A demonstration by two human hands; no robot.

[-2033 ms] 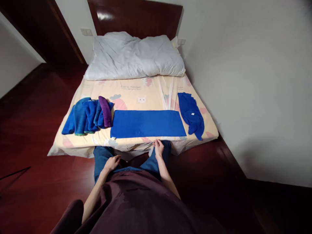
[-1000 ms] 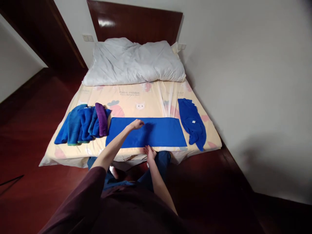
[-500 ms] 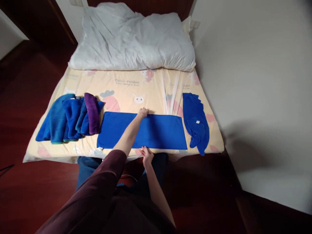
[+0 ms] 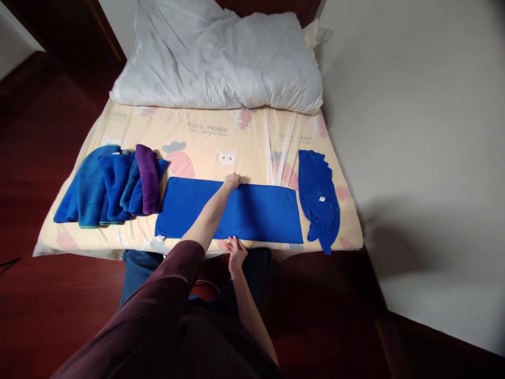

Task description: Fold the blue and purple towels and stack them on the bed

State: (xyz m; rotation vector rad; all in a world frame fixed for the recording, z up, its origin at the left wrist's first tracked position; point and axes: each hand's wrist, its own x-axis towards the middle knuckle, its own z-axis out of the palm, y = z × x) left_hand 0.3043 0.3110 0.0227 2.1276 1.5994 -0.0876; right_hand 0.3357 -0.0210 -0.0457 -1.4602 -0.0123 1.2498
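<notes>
Blue towel (image 4: 260, 213) lies spread flat as one long strip across the near end of the bed (image 4: 205, 137), its long edges running left to right, close to the foot edge of the mattress.

At the far left of the bed sits a pile of folded towels (image 4: 106, 187), overlapping one another and leaning side by side: several are blue, one of them with a green hem, and a single purple towel (image 4: 148, 176) lies on the right end of the pile, just beside the left end of the flat towel. The exact count of blue pieces in the pile cannot be told, since they overlap.

Next comes the flat towel with both hands on it. The left hand (image 4: 232, 181) reaches across the cloth to its far long edge near the middle, fingers curled down onto that edge; whether it pinches the cloth or only presses it cannot be told. The right hand (image 4: 236, 250) is at the near long edge, almost straight below the left, fingers together against the hem at the mattress edge.

To the right, apart from the flat towel, lies one crumpled blue cloth (image 4: 319, 197) with a small white tag showing.

Across the head of the bed lies one white quilt (image 4: 216, 58), bunched up.
</notes>
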